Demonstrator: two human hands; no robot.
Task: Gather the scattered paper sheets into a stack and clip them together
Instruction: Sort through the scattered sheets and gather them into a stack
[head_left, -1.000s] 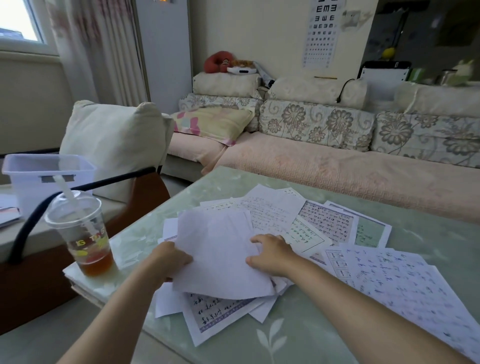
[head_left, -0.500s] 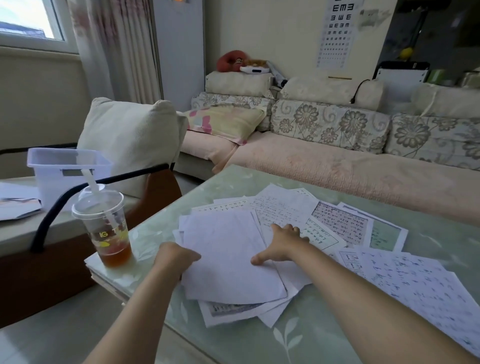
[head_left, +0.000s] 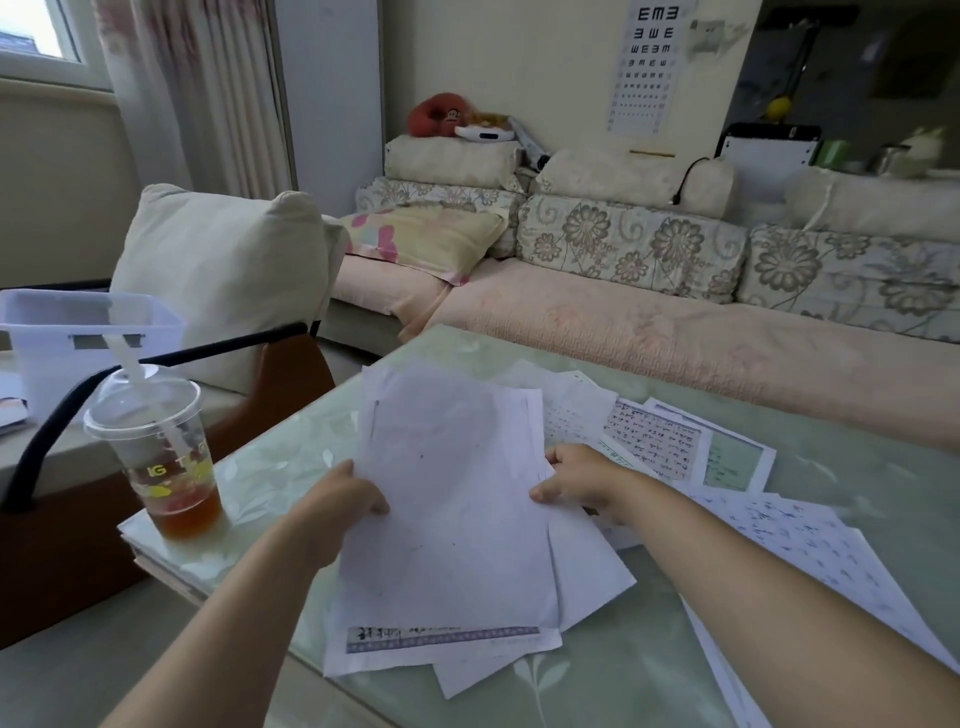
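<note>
Paper sheets (head_left: 452, 519) are held as a loose bundle on the tabletop (head_left: 623, 675), just right of the drink cup (head_left: 161, 457). Its left edge is gripped by the left hand (head_left: 337, 504) and its right edge by the right hand (head_left: 582, 480); other sheets (head_left: 675, 447) are spread farther right

Left of your left fingers (head_left: 370, 500) stood a lidded cup (head_left: 156, 457) of brown drink; farther left, a clear bin (head_left: 78, 332) and a cream cushion (head_left: 223, 270). Beyond your fingers ran a floral sofa (head_left: 649, 332), an eye chart (head_left: 647, 67) above.
</note>
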